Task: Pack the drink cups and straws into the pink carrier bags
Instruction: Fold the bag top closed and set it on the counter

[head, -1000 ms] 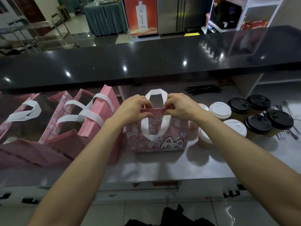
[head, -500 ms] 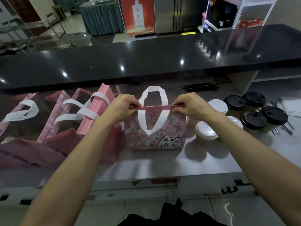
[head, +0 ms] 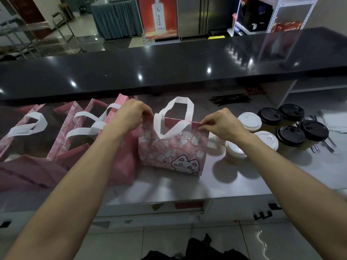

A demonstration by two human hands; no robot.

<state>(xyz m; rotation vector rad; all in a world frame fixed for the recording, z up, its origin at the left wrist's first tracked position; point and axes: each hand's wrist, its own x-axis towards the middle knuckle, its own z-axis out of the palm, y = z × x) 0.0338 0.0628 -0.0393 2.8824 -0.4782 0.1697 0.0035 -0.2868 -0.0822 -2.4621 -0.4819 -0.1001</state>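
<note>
The left hand (head: 131, 117) and right hand (head: 222, 124) each pinched a top corner of the upright pink carrier bag (head: 172, 149) on the table (head: 187, 184), beside 7 lidded cups (head: 249, 121).

- A long glossy black raised counter top (head: 187, 59) is running across the room, catching small ceiling-light reflections.
- A pale grey steel bench (head: 187, 186) is sitting below it.
- A red poster showing a white bottle (head: 158, 15) is standing beyond.
- A white metal shelving rack (head: 281, 14) is standing at far right.
- A grey-blue draped table (head: 116, 17) is standing at far left.
- Pale glossy floor tiles (head: 281, 241) are gleaming below.
</note>
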